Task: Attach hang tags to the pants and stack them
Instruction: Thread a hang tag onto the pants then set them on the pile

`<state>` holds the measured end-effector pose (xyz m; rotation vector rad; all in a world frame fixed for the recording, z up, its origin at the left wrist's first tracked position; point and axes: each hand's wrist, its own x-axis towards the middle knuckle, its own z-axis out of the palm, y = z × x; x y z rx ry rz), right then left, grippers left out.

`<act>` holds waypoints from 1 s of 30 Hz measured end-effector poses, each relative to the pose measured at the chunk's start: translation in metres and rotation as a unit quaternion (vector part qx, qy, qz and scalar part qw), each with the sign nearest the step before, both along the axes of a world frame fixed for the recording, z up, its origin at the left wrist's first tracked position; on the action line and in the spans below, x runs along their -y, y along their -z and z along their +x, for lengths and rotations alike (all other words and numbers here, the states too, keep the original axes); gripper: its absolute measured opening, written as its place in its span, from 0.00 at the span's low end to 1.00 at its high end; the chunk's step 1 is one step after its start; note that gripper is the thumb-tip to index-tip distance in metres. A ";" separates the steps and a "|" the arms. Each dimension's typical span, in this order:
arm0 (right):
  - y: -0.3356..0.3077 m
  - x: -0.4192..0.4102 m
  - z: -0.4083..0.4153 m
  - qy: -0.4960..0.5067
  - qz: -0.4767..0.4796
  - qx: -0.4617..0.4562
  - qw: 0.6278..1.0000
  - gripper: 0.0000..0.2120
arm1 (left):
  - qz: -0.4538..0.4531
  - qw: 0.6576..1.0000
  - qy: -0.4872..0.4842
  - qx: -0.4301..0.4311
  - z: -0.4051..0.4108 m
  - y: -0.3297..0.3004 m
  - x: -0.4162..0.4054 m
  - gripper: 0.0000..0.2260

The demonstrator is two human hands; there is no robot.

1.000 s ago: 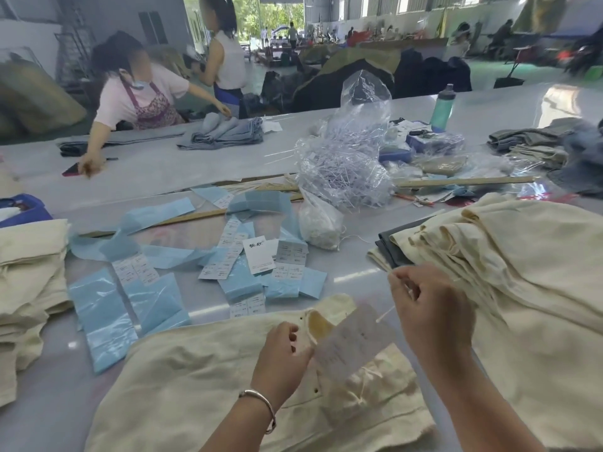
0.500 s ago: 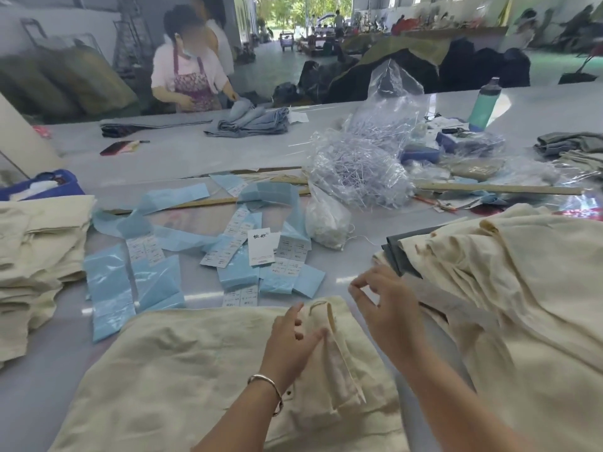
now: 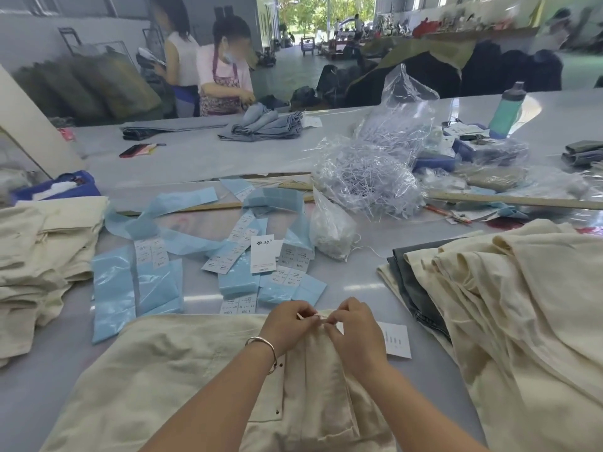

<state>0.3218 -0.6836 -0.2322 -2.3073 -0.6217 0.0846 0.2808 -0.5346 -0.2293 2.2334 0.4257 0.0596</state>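
Two piles of cream pants flank my view: a folded stack [image 3: 42, 252] at the left on the counter [image 3: 202, 161], and a loose heap [image 3: 509, 305] at the right. Between them, nearest me, lie the pants [image 3: 182, 380] in hand, waistband away from me. Blue sleeves [image 3: 112, 290] and printed tags [image 3: 262, 254] are scattered just beyond them. My left hand [image 3: 287, 324] and right hand [image 3: 354, 331] meet at the waistband, each grip narrow, pinching a thin fastener [image 3: 313, 317] there; I cannot tell whether it is already closed. A white hang tag [image 3: 396, 340] lies just right of my right hand, partly hidden by it. I judge the tag is being fastened; next I should check the loop holds, then carry the pants to a pile, probably the folded one. Farther right, a clear bag [image 3: 365, 181] holds loose white fasteners, and a smaller bag [image 3: 329, 226] holds what looks like white string.
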 end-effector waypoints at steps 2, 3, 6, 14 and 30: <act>0.005 -0.002 0.001 0.009 -0.028 0.029 0.999 0.08 | -0.030 0.999 -0.015 0.009 0.002 -0.001 0.001 0.05; 0.005 -0.005 0.000 0.016 -0.044 0.050 0.998 0.09 | -0.043 0.999 -0.022 0.011 0.003 -0.001 0.001 0.05; 0.012 -0.014 -0.004 0.051 -0.014 0.126 0.991 0.05 | -0.085 0.995 -0.045 0.017 0.006 0.000 0.002 0.04; 0.036 -0.042 -0.008 0.202 0.181 0.030 0.962 0.07 | -0.287 0.951 -0.118 -0.004 0.000 0.006 -0.006 0.06; 0.038 -0.034 0.004 0.087 0.128 0.194 0.969 0.07 | -0.400 0.898 -0.167 -0.079 0.005 0.008 -0.019 0.06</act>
